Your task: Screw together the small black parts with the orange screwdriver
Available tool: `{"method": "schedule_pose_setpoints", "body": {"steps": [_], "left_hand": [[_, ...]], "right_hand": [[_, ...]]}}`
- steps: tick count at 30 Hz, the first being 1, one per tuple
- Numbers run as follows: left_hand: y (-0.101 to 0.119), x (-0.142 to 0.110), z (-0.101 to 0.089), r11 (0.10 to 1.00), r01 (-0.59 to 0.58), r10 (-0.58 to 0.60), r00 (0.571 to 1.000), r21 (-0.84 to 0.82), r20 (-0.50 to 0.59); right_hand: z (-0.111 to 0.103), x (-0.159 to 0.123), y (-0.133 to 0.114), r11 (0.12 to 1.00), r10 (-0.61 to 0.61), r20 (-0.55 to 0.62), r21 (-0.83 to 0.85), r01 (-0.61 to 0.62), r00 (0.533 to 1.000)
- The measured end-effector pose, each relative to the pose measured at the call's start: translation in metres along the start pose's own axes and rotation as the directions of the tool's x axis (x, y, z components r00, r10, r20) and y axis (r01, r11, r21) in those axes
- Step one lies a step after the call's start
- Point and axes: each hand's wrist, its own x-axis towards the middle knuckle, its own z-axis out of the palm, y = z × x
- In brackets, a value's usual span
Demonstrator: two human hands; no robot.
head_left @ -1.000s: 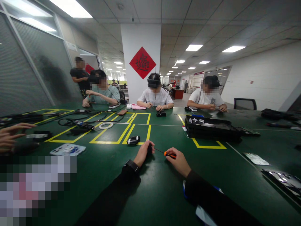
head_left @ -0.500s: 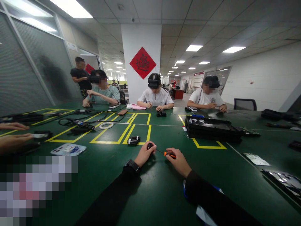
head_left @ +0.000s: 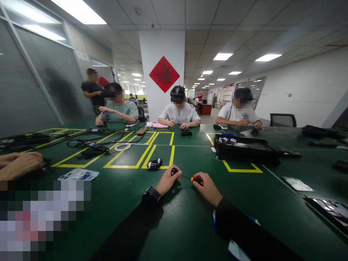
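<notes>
Just above the green table, my right hand [head_left: 208, 188] is closed on a screwdriver [head_left: 198, 181] with an orange and black handle. Its thin shaft points left toward my left hand [head_left: 168, 181], which is closed around a small dark rounded part [head_left: 174, 172]. The shaft's tip meets or nearly meets that part; I cannot tell exactly which. Most of the part is hidden by my fingers. Slightly beyond my left hand lies a pair of black cylindrical pieces with white bands [head_left: 154, 164].
A black tray [head_left: 244, 150] stands at the right, past my right hand. Cables [head_left: 92, 146] and a white ring-shaped coil [head_left: 122, 147] lie at the left. A phone [head_left: 78, 174] rests near a neighbour's hands [head_left: 21, 165]. Several people sit across the table [head_left: 187, 224].
My hands keep the same hold, with the screwdriver nearly unmoved. At the left, the neighbour's hands have come together over a dark object. The view has shifted slightly.
</notes>
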Motion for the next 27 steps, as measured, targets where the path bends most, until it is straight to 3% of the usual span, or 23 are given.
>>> {"method": "schedule_pose_setpoints", "body": {"steps": [7,16,23,27], "left_hand": [[0.0023,-0.0097,-0.0025,0.998,0.004,-0.003,1.000,0.065,-0.015],[-0.0020,-0.0081,-0.0026,0.999,0.005,-0.004,1.000,0.041,-0.024],[-0.0025,-0.0079,-0.0033,0.999,0.013,-0.012,1.000,0.041,-0.028],[-0.0021,-0.0075,-0.0036,0.999,0.023,-0.022,0.999,0.027,-0.043]], "right_hand": [[-0.0012,0.0008,-0.0009,0.994,-0.091,0.013,-0.055,0.092,0.996],[-0.0014,-0.0016,-0.0046,0.999,-0.012,0.022,0.032,0.011,1.000],[-0.0026,0.0013,-0.0053,0.997,-0.052,0.046,-0.046,0.054,0.998],[-0.0029,-0.0010,-0.0048,0.999,-0.035,0.046,0.006,0.035,0.998]]}}
